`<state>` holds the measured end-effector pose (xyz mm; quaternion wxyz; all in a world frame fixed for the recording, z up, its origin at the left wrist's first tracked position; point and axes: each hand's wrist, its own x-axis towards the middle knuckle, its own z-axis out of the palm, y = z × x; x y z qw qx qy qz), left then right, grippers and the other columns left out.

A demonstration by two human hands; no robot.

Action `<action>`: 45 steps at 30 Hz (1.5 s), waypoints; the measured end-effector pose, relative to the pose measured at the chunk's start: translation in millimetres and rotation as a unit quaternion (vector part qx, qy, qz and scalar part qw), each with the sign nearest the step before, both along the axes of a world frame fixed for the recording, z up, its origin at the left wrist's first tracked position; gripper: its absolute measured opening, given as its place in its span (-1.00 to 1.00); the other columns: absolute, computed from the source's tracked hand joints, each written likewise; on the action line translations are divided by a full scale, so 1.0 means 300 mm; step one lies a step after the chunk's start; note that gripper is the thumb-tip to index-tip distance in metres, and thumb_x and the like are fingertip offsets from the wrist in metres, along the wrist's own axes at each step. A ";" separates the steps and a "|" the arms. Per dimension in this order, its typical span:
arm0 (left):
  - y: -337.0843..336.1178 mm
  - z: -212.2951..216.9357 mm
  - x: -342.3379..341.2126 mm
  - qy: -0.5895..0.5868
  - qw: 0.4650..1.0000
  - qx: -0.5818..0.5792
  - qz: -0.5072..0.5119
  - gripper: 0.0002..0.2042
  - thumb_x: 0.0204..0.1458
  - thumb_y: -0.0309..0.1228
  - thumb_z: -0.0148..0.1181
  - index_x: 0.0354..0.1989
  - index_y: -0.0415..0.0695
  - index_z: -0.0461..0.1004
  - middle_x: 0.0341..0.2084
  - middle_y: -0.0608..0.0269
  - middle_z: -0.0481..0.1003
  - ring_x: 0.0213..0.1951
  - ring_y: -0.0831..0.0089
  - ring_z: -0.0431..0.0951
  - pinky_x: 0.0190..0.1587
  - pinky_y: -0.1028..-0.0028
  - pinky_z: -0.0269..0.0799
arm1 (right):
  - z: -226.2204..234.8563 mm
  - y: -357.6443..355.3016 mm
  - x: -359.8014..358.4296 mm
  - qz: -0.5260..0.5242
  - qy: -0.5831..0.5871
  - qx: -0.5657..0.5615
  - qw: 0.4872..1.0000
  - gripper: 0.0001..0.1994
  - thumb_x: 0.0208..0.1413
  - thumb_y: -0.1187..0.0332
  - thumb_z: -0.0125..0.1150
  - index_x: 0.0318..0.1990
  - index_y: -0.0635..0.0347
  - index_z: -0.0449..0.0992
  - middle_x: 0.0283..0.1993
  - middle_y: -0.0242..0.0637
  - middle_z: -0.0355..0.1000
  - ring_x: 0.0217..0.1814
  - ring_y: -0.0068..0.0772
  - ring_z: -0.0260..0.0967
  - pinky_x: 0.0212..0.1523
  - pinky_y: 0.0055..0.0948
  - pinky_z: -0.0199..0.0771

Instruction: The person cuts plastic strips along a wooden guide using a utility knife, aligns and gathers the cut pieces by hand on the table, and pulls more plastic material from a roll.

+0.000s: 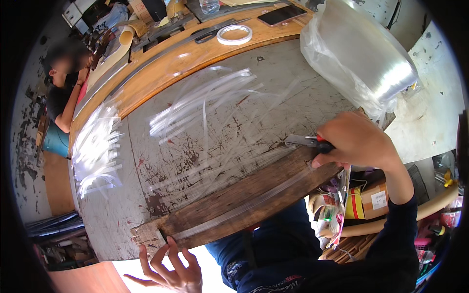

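Note:
A long dark wooden board lies along the near edge of the worn grey tabletop. A clear plastic strip runs lengthwise on it. My right hand is closed around a utility knife with a red and black handle, its blade pointing left past the board's right end. The thumb of that hand presses near the strip's right end. At the board's left end my left hand has its fingers spread, with one fingertip by a small raised stop near the strip's left end.
Cut clear strips lie in a middle pile and a left pile. A big roll of clear plastic stands at the far right. Tape, scissors and a phone rest behind. Another person sits far left.

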<state>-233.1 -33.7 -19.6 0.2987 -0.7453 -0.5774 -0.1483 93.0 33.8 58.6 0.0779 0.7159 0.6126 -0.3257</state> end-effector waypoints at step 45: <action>0.002 -0.068 -0.082 -0.054 0.996 -0.033 -0.069 -0.79 -0.05 -0.31 0.04 -0.27 -0.06 0.48 -0.35 0.32 0.27 0.02 0.29 0.26 0.18 -0.22 -0.20 | -0.298 -0.237 -0.553 0.219 0.360 0.199 0.885 -0.26 0.00 0.31 0.04 0.27 0.24 -0.25 -0.80 -0.33 0.23 -0.84 -0.41 0.19 -0.81 -0.43 0.20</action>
